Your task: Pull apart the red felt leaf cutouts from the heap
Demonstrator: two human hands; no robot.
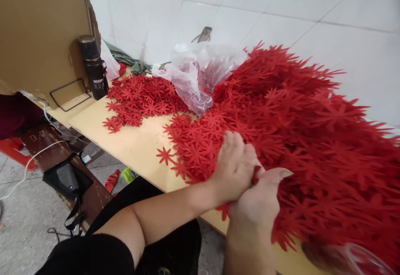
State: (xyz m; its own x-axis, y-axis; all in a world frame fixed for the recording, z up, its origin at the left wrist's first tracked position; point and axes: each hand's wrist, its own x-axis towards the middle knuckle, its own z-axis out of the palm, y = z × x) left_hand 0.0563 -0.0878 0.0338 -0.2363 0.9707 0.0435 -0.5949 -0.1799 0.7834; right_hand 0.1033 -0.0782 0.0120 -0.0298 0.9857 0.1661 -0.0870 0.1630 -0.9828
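Red, many-pointed star-like cutouts [312, 133] lie in a large heap over the table's right half. A smaller heap [146, 96] spreads to the left, and a single red piece [165, 156] rests near the front edge. My left hand [236, 166] and my right hand [261, 198] meet over the front of the large heap. Both have their fingers bent and pressed together around a small bit of red that shows between them. Most of that red piece is hidden by the fingers.
A crumpled clear plastic bag [200, 75] sits among the red pieces by the tiled wall. At the left stand a black vacuum bottle [93, 68] and a large cardboard sheet [40, 29]. Clear plastic [353, 258] lies at the lower right. A black bag [67, 177] rests on a bench below.
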